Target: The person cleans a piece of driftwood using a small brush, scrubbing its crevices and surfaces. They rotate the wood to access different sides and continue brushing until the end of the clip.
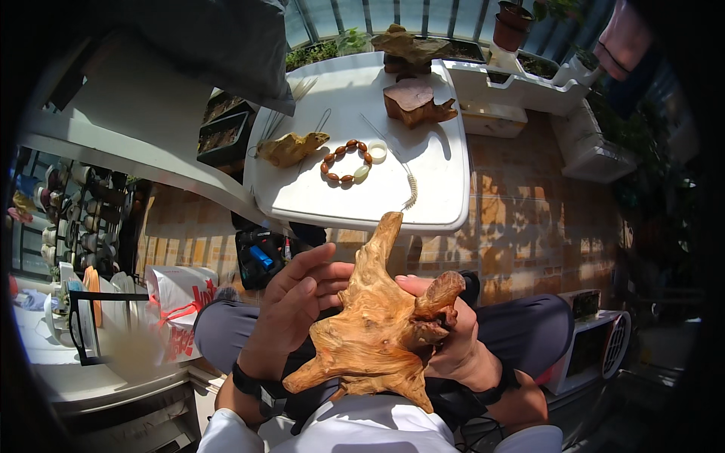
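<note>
A large, knobbly piece of root wood (374, 323) is held over my lap, its narrow stub pointing at the table. My right hand (459, 345) grips it from the right, partly hidden behind the wood. On its left side my left hand (294, 306) has its fingers apart, the fingertips beside or behind the wood; contact is unclear. Beyond, on the white table (351, 201), lie a brown bead bracelet (324, 167) with one pale bead, a pale ring (377, 151), a smaller wood piece (291, 149) and a thin wire brush (412, 189).
Toward the table's far right are a flat-topped wood block (416, 102) and a rough stone-like piece (410, 45) on a dark base. A black tool bag (259, 257) is on the tiled floor at left. Printed bag (184, 300) stands left; a white box (589, 351) is right.
</note>
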`<action>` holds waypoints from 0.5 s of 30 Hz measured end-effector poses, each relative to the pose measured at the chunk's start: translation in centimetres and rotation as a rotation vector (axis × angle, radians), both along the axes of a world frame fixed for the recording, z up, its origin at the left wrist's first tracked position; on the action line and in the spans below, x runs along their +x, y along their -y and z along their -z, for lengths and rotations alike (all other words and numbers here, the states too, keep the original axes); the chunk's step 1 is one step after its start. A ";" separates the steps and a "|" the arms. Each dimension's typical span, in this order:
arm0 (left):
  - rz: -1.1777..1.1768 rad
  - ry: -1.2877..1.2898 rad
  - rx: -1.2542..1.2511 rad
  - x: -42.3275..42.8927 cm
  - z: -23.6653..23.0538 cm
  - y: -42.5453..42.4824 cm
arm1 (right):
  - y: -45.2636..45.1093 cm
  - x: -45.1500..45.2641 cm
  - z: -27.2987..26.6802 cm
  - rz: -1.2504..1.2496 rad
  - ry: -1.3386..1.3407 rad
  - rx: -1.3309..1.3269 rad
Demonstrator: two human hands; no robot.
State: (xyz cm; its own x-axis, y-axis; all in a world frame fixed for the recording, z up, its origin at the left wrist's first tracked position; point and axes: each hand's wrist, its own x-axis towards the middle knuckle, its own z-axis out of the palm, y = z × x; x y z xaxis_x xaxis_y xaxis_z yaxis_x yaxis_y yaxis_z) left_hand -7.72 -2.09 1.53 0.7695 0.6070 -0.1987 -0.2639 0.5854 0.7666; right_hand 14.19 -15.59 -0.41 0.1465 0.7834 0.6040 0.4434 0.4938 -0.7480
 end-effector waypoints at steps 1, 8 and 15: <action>0.077 0.003 -0.024 0.6 -1.1 -0.2 | 0.0 -0.1 0.0 -0.013 0.040 -0.006; 0.204 -0.161 -0.177 4.5 -4.1 -0.4 | -0.1 1.1 0.1 -0.044 0.174 0.003; 0.064 -0.253 -0.108 4.5 -2.7 -0.2 | 0.1 0.8 1.0 0.102 0.160 -0.021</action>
